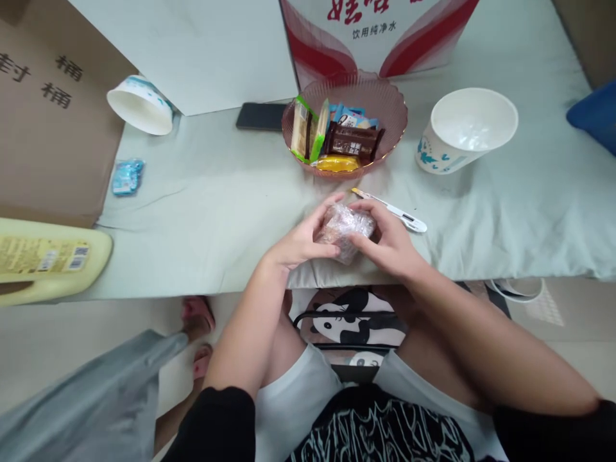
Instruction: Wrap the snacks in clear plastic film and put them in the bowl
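Observation:
Both hands hold a brownish snack in clear crinkled plastic wrap [345,229] just above the near edge of the pale cloth-covered table [216,212]. My left hand [301,239] grips its left side with curled fingers. My right hand [387,237] pinches its right side and top. Just behind them stands a pink glass bowl [385,106] with several wrapped snacks: a brown bar [353,141], a green-edged pack [304,130] and a yellow one [337,164]. A white utility knife [399,213] lies on the cloth right behind my right hand.
A white paper cup [464,131] stands at the right; another [139,102] lies tipped at the left. A black phone [260,116], a small blue packet [127,176], a cardboard box [52,122], a yellow bottle [48,256] and a red-white carton [375,29] surround them. Another person's grey-clad leg [96,391] is at lower left.

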Action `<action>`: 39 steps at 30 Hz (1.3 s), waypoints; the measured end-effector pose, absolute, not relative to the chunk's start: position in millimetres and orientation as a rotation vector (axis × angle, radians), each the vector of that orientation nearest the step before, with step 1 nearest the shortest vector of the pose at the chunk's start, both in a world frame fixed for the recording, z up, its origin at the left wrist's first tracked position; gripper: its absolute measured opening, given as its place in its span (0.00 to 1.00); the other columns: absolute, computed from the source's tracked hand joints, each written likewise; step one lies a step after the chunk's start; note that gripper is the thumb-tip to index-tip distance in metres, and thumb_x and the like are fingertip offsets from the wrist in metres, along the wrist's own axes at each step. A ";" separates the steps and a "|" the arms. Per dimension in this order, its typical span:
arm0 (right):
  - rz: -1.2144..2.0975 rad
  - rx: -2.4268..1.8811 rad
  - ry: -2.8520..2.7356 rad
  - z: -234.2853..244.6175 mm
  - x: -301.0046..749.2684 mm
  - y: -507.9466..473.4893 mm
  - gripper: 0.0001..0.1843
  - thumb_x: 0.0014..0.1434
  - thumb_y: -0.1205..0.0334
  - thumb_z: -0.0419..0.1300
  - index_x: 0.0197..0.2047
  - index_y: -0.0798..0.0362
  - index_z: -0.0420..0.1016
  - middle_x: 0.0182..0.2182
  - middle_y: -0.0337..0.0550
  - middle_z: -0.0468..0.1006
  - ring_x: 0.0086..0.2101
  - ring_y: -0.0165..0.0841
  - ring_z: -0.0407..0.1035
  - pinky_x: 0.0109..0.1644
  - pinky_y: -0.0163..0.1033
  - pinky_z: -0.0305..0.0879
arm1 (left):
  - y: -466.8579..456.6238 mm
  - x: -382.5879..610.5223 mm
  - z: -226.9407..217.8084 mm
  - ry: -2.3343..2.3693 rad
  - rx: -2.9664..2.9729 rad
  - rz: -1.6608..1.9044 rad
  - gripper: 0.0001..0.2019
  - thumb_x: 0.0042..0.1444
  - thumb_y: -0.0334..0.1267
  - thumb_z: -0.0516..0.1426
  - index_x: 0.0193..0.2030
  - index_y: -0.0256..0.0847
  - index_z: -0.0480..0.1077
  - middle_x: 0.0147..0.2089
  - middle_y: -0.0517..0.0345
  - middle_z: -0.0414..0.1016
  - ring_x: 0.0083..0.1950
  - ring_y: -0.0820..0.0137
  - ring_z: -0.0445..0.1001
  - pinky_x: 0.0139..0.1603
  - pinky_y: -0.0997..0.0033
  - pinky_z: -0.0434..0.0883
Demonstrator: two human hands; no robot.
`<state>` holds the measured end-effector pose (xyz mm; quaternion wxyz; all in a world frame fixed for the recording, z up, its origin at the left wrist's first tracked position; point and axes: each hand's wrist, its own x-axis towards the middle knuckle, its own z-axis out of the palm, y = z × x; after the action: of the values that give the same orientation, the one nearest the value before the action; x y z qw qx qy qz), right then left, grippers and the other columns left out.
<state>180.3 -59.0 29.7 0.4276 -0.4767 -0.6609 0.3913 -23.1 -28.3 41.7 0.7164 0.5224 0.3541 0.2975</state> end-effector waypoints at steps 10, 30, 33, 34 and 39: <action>1.099 -1.254 -1.417 17.8 166.1 -55.8 0.37 0.61 0.39 0.62 0.64 0.42 0.51 0.49 0.48 0.71 0.44 0.41 0.73 0.43 0.47 0.75 | -32.2 -12.3 21.3 1.047 1.136 1.099 0.36 0.52 0.60 0.67 0.63 0.55 0.61 0.56 0.52 0.77 0.56 0.59 0.79 0.54 0.59 0.78; 0.212 -1.791 -1.944 23.2 235.6 -52.9 0.09 0.60 0.58 0.60 0.42 0.50 0.78 0.37 0.52 0.79 0.37 0.45 0.71 0.43 0.49 0.65 | -25.7 -34.8 17.3 1.514 1.573 1.256 0.31 0.49 0.43 0.71 0.58 0.49 0.65 0.56 0.52 0.71 0.56 0.62 0.77 0.50 0.66 0.78; 0.492 -1.752 -1.795 36.2 229.0 -63.8 0.10 0.63 0.56 0.58 0.45 0.49 0.75 0.29 0.44 0.78 0.28 0.38 0.68 0.35 0.43 0.62 | -26.3 -30.7 16.7 1.505 1.584 1.244 0.30 0.50 0.40 0.70 0.59 0.49 0.67 0.59 0.50 0.71 0.59 0.59 0.76 0.52 0.65 0.78; 0.638 -1.707 -1.738 40.7 224.5 -67.6 0.10 0.65 0.55 0.56 0.45 0.49 0.74 0.27 0.41 0.77 0.25 0.36 0.67 0.33 0.41 0.62 | -26.7 -28.7 16.6 1.492 1.585 1.246 0.31 0.50 0.39 0.70 0.60 0.49 0.66 0.59 0.50 0.71 0.59 0.59 0.76 0.53 0.64 0.77; 1.206 -1.401 -1.602 48.1 196.5 -75.2 0.19 0.71 0.47 0.47 0.41 0.50 0.71 0.28 0.39 0.77 0.21 0.29 0.63 0.28 0.37 0.61 | -29.1 -20.0 17.6 1.460 1.545 1.192 0.33 0.50 0.35 0.69 0.61 0.51 0.63 0.55 0.54 0.73 0.49 0.64 0.79 0.49 0.64 0.78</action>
<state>196.5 -75.2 48.1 0.3406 -0.5385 -0.6158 0.4634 -20.0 -29.1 17.6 0.3450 0.5949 0.5624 0.4592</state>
